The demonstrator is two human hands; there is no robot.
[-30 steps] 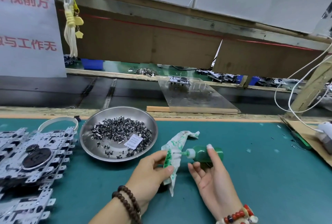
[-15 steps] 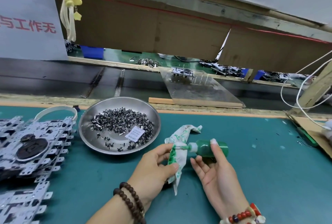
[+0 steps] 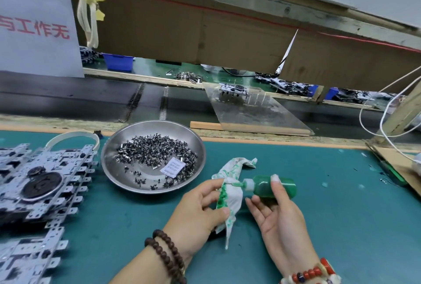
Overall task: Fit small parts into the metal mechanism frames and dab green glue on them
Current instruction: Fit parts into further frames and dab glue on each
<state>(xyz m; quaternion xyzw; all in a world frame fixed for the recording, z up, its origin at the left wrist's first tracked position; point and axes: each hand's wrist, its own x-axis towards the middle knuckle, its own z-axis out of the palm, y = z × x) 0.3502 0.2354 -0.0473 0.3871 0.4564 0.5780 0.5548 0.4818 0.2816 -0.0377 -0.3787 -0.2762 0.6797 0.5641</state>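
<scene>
I see my left hand [image 3: 200, 206] pinching a crumpled white cloth stained with green [image 3: 230, 195] between thumb and fingers, near the middle of the teal worktop [image 3: 341, 215]. My right hand [image 3: 275, 213] holds the small green plastic glue bottle [image 3: 268, 187] lying on its side, the index finger curled over the top of it and the other fingers spread loosely under it. The thin nozzle of the bottle points left and its tip touches the cloth. To the far left of the hands stands a round shiny steel dish [image 3: 196, 147] with a heap of small dark metal parts [image 3: 155, 149] and a little white paper label [image 3: 172, 167] inside. At the left edge, well apart from the hands, lies a pile of flat silver metal mechanism frames [image 3: 41, 181]; the top one carries a black round wheel. A brown bead bracelet [image 3: 166, 256] is on the left wrist and a red and white bead bracelet [image 3: 312, 272] on the right wrist.
</scene>
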